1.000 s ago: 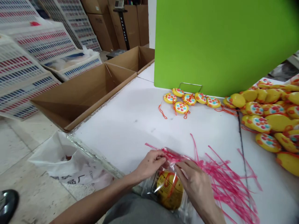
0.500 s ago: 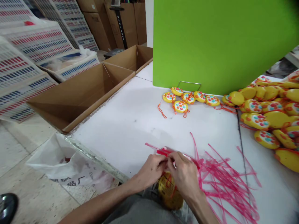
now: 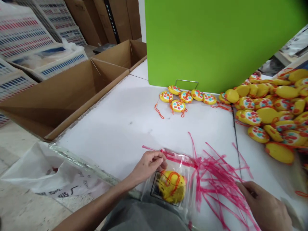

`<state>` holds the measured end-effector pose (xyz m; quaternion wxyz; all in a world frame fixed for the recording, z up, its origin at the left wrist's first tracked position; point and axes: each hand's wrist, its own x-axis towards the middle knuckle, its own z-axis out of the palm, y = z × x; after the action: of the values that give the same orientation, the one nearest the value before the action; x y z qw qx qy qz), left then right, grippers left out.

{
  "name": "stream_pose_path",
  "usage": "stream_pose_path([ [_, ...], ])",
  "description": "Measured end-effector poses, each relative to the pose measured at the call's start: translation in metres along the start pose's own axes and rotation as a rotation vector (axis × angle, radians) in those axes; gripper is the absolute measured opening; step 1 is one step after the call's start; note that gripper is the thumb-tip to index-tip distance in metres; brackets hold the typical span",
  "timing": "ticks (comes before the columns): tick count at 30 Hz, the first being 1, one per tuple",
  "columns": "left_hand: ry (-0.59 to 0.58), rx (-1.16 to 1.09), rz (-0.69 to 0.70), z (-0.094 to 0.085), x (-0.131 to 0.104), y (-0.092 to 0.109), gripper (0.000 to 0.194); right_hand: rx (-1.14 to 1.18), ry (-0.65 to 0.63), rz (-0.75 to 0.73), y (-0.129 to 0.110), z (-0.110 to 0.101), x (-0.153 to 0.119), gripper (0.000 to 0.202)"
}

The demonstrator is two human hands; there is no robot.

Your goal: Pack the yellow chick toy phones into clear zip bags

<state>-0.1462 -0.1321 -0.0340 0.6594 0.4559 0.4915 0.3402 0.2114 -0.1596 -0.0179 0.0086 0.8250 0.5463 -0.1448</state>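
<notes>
A clear zip bag [image 3: 189, 189] with a pink top band lies at the table's front edge. Inside it rests a yellow oval toy [image 3: 172, 189] with an orange cord loop. My left hand [image 3: 152, 163] is closed at the bag's upper left corner, fingers pinched on the plastic. Over on the right, my right hand [image 3: 268, 203] is at the edge of a heap of thin pink plastic strips [image 3: 220, 171]. Its fingers are curled with the tips among the strips; what they hold, if anything, is hidden.
Several yellow toys with dotted faces [image 3: 178, 106] lie below a green board [image 3: 204, 41] on a wire stand. A larger pile of them [image 3: 267, 115] fills the right. Open cardboard boxes [image 3: 69, 93] adjoin the table's left edge; a white bag [image 3: 55, 173] stands below.
My right hand has left the bag's top and moved right to the pink strips. My left hand stays at the bag's corner. The bag is now in fuller view, and the camera has turned slightly right.
</notes>
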Motion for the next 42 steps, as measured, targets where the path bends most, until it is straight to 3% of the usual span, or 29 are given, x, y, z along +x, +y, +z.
stream_pose_path([
  [3,0.005,-0.03,-0.017,0.0,-0.001,0.0,0.014,0.172,0.21,-0.204,-0.029,-0.003,-0.016,0.026],
  [4,0.005,-0.039,-0.018,0.0,-0.002,0.0,0.014,0.238,0.208,-0.247,-0.038,-0.003,-0.019,0.026],
  [10,0.017,-0.063,-0.006,0.003,-0.005,0.0,0.019,0.42,-0.189,-0.423,-0.087,0.005,-0.024,0.046],
  [15,0.041,-0.095,-0.034,0.006,-0.004,-0.008,0.019,0.656,-0.398,-0.458,-0.119,0.027,-0.017,0.035],
  [19,0.045,-0.148,-0.078,0.004,-0.005,-0.012,0.017,0.851,-0.465,-0.459,-0.119,0.042,-0.011,0.024],
  [25,0.093,-0.252,-0.113,-0.003,-0.004,-0.022,0.01,0.87,-0.409,-0.468,-0.103,0.05,-0.017,0.017],
  [30,0.162,-0.235,-0.128,-0.003,-0.003,-0.028,0.009,0.846,-0.377,-0.465,-0.107,0.054,-0.024,0.021],
  [34,0.129,-0.189,-0.141,-0.005,-0.011,-0.019,0.013,0.81,-0.355,-0.531,-0.113,0.046,-0.031,0.023],
  [36,0.124,-0.156,-0.132,-0.017,-0.019,-0.006,0.017,0.8,-0.369,-0.572,-0.108,0.035,-0.031,0.022],
  [38,0.217,-0.094,-0.077,-0.044,-0.028,0.015,0.014,0.804,-0.364,-0.555,-0.093,0.02,-0.023,0.025],
  [39,0.327,-0.029,-0.013,-0.062,-0.033,0.028,0.012,0.781,-0.36,-0.531,-0.084,0.013,-0.014,0.028],
  [40,0.474,0.058,0.063,-0.081,-0.038,0.043,0.012,0.728,-0.338,-0.501,-0.074,0.006,-0.003,0.031],
  [42,0.896,0.23,0.371,-0.117,-0.049,0.073,0.011,0.515,-0.258,-0.473,-0.061,-0.004,0.029,0.036],
])
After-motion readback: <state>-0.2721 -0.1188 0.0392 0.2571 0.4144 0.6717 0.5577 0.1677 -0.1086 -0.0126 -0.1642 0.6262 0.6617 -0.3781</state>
